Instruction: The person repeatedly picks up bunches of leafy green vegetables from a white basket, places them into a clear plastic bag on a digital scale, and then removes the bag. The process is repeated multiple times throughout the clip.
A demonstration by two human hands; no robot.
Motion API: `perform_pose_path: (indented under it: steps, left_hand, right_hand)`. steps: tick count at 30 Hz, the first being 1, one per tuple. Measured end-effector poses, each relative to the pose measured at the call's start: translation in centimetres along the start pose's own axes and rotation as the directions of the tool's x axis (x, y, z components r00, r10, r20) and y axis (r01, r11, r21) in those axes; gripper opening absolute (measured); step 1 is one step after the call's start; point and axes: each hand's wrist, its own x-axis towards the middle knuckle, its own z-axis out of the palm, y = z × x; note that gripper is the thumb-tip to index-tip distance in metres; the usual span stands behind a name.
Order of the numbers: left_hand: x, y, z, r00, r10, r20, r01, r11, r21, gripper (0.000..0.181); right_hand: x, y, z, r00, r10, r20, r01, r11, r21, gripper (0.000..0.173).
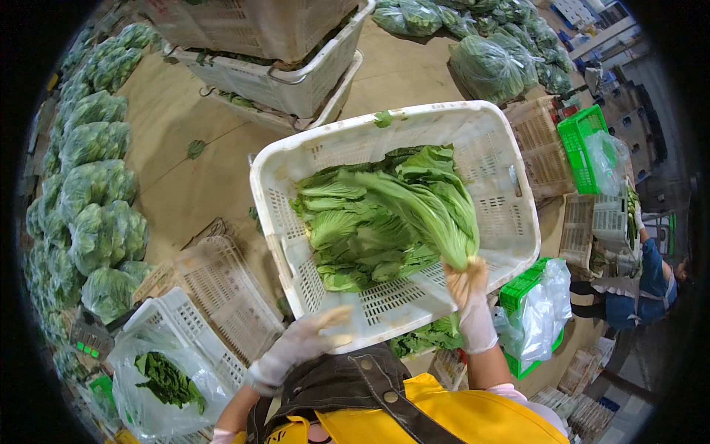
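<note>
A white plastic crate (327,136) with slotted walls lies before me, partly filled with leafy green cabbages (355,233). My right hand (470,291), in a pale glove, grips one long leafy head (435,213) by its stem base at the near right side of the crate. The leaves of that head stretch up and left over the others. My left hand (310,338), also gloved and somewhat blurred, is at the crate's near left rim with its fingers apart and nothing in them. Whether it touches the rim I cannot tell.
At lower left, a clear plastic bag with greens (169,383) lines a white crate (194,316) near a digital scale (91,333). Bagged greens (97,183) line the left. Stacked crates (299,83) stand ahead. Green crates (579,150) and a co-worker (638,294) are at right.
</note>
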Motion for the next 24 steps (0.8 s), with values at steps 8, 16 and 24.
perform_pose_path:
  steps: [8, 16, 24]
  left_hand:
    - [4.8, 0.8, 1.0, 0.957, -0.096, -0.275, -0.179, 0.55, -0.815, 0.085]
    - [-6.9, -5.6, -1.4, 0.799, -0.137, -0.585, -0.526, 0.31, -0.792, 0.079]
    - [-7.9, -4.1, -0.9, 0.815, -0.132, -0.565, -0.467, 0.43, -0.773, 0.084]
  right_hand:
    - [-6.5, 11.6, 6.2, 0.93, 0.119, 0.347, 0.055, 0.89, -0.453, 0.072]
    - [4.9, 10.1, 6.5, 0.757, 0.368, 0.54, 0.535, 0.126, -0.836, 0.061]
    - [18.5, 15.8, -2.0, 0.891, 0.452, 0.03, 0.43, -0.822, -0.373, 0.073]
